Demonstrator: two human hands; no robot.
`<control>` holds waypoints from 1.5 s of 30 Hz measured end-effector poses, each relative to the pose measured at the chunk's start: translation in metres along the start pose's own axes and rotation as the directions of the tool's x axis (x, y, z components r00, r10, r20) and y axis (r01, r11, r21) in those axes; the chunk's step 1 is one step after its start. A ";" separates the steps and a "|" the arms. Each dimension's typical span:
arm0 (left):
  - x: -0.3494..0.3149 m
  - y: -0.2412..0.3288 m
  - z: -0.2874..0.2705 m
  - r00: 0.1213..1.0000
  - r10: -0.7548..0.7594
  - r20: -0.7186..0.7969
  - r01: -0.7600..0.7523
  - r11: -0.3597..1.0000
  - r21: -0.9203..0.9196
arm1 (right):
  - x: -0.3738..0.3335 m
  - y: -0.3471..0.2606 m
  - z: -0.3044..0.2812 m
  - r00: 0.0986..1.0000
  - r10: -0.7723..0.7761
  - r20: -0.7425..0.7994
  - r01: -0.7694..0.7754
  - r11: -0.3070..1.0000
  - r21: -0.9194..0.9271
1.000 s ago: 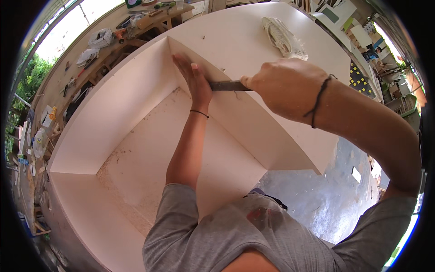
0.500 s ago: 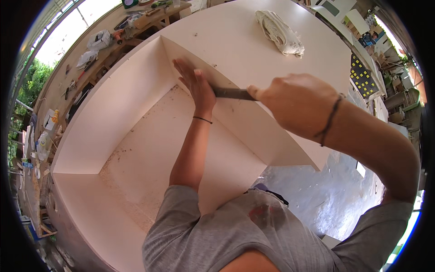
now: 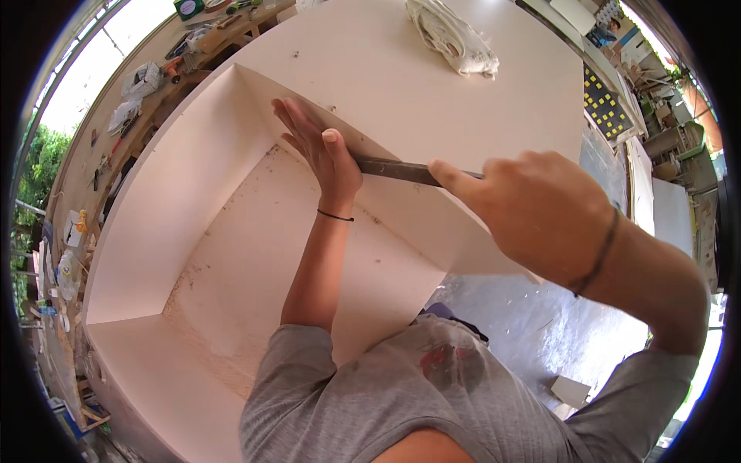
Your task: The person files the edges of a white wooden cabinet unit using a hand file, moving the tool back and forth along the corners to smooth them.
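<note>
A dark flat file [image 3: 401, 170] lies along the top edge of an upright white panel [image 3: 417, 208]. My right hand [image 3: 540, 208] is closed round its right end, with the index finger stretched along it. The file's far end goes out of sight at the heel of my left hand [image 3: 328, 158]. That hand is open, its fingers extended and its palm toward the panel's inner face. Whether the left palm also touches the file is hidden. The panel is one wall of a large white cabinet box [image 3: 162, 208] with wood dust and crumbs on its inside floor.
A folded off-white cloth [image 3: 455, 38] lies on the white top surface [image 3: 478, 108] beyond the hands. A wooden workbench [image 3: 100, 147] with scattered tools runs along the left. Grey floor [image 3: 525, 324] shows at lower right, with a small pale block [image 3: 570, 391] on it.
My right hand has moved right and toward me, so more of the file shows between the hands. The left hand stays by the panel while the whole view has shifted slightly.
</note>
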State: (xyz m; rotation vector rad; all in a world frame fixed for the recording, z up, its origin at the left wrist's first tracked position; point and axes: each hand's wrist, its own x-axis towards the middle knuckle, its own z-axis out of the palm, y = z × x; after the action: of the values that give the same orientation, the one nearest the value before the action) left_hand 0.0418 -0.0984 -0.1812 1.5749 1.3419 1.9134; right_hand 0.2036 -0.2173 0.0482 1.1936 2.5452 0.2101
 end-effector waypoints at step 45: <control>-0.052 0.061 0.025 0.942 0.299 0.153 -0.313 0.947 0.076 | -0.100 0.004 0.011 0.985 0.172 0.024 -0.171 0.985 -0.037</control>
State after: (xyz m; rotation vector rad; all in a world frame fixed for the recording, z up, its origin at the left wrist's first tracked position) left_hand 0.1001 -0.1562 -0.1635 2.0302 1.2076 1.8847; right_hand 0.2699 -0.2920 0.0618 1.3929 2.4059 0.2746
